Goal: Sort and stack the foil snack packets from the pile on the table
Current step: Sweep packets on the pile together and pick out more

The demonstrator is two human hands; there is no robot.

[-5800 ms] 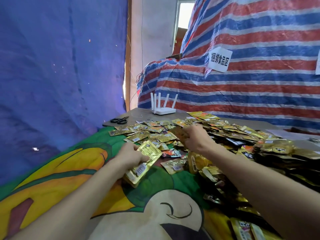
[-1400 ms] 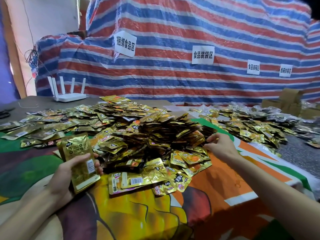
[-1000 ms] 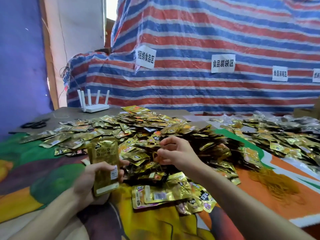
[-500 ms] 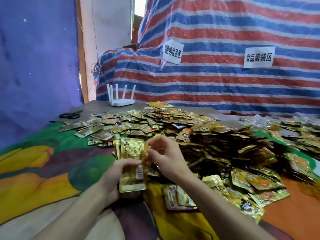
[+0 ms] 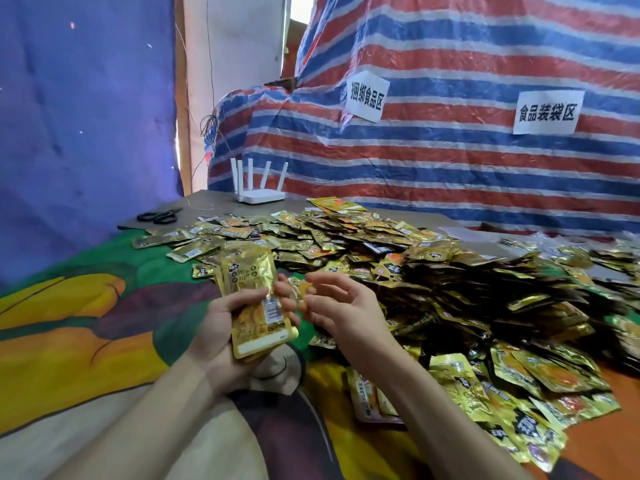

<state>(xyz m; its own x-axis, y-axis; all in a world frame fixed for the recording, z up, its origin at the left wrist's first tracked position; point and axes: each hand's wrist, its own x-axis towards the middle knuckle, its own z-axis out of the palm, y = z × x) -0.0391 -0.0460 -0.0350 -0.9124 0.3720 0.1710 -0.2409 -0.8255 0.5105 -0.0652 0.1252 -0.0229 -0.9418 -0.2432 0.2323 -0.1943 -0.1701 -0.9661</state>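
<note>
The left hand [image 5: 221,327] grips a small upright stack of gold foil snack packets [image 5: 251,282], thumb across the front and fingers curled behind, above the colourful printed tablecloth [image 5: 86,323]. The right hand [image 5: 343,306] sits just beside it with its fingers loosely curved. Something small and yellow shows at its fingertips, but whether it is pinched cannot be told. The big loose pile of gold packets [image 5: 433,271] lies to the right. The foil is slick, so the stack could fan out or slide free if the thumb eases during tidying.
</note>
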